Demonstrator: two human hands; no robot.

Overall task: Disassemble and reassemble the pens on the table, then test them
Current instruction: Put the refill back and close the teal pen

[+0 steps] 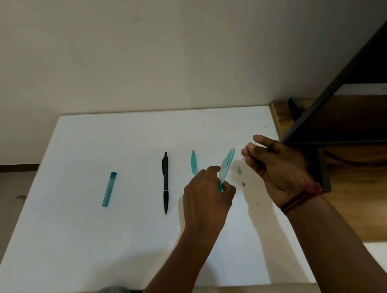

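at the far left of the white counter [81, 241] lies a long teal cap [109, 189], well apart from the rest. next comes a black pen [165, 183], whole, its tip toward the person. just right of it a short teal pen piece [194, 163] lies partly behind the left hand [207, 199], whose fingers are clenched round the lower end of a clear teal barrel [227, 164], held tilted above the counter. beyond the barrel a tiny teal bit [239, 170] and two dark specks [243, 184] lie loose on the surface. the right hand [278, 166], with a red thread band [302, 196] at the wrist, pinches what looks like a thin refill [243, 158] between thumb and fingertips, near the barrel's upper end but apart from it.

whether the refill is going in or coming out i cannot tell. either way, the barrel should be kept steady, the refill lined up with its axis and pinched close to its end so it does not bow. the loose bits want minding, since a forearm could sweep them off.

the counter is plain matte white against a beige wall [138, 48]. at the right a dark metal frame [341, 76] slants over wooden boards [370, 204].
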